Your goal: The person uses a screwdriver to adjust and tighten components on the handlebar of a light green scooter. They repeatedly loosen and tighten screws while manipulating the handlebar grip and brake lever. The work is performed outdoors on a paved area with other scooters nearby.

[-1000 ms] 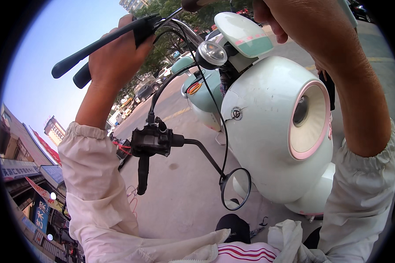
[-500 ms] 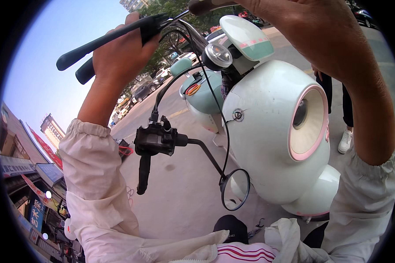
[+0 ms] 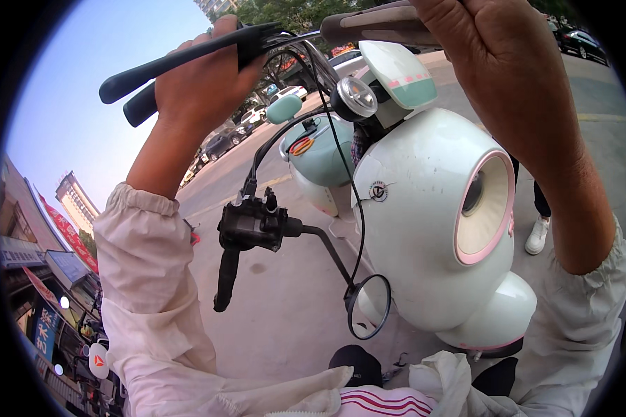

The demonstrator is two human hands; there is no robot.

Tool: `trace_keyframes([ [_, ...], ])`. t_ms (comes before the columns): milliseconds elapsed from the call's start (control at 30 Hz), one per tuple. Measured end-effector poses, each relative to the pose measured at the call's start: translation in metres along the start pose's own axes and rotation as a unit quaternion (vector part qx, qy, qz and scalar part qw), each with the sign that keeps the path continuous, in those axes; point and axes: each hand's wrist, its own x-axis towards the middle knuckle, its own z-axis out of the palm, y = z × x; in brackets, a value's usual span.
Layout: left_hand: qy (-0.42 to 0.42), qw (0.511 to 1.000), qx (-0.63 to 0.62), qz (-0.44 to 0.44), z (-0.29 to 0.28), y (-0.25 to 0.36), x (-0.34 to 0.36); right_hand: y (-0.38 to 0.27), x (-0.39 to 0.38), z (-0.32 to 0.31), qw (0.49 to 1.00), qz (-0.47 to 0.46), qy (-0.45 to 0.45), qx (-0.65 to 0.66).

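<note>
Up at the top left, my left hand (image 3: 205,80) is closed on a black two-handled piece (image 3: 167,64), which reaches toward a shiny metal rod. My right hand (image 3: 508,90) is high at the right, on a long brown handle (image 3: 368,26) joined to that rod; its fingertips are partly hidden. Below hang a detached black handlebar control (image 3: 254,222) with grip, cables and a round mirror (image 3: 368,307), beside a white scooter body (image 3: 417,236) with pink-rimmed front. A round lamp (image 3: 355,96) and a white-and-mint panel (image 3: 396,73) sit between my hands.
A mint scooter part (image 3: 320,156) with orange-handled tools on it is behind. A person's white shoe (image 3: 538,235) and dark trouser leg stand at the right. Parked cars (image 3: 583,45) line the road; storefronts and parked scooters (image 3: 97,361) are at the left.
Both my hands have shifted slightly right with the black piece and brown handle, more of which now shows. The other person's leg and shoe have come into view at the right.
</note>
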Motion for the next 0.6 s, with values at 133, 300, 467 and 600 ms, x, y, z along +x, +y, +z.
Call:
trace_keyframes([
  [133,-0.005,1.000,0.002,-0.005,0.001,0.001,0.003,-0.012,-0.001,0.021,0.992,0.067,0.082,-0.067],
  [300,-0.021,1.000,-0.002,-0.009,0.002,0.001,-0.002,-0.033,0.025,0.046,0.965,0.126,0.215,-0.085],
  [467,0.013,1.000,-0.002,-0.016,0.003,0.001,0.000,-0.035,0.022,-0.002,0.959,0.267,0.036,0.082],
  [600,-0.002,1.000,-0.002,-0.015,0.006,0.001,-0.001,-0.021,0.008,0.047,0.977,0.101,0.169,-0.084],
])
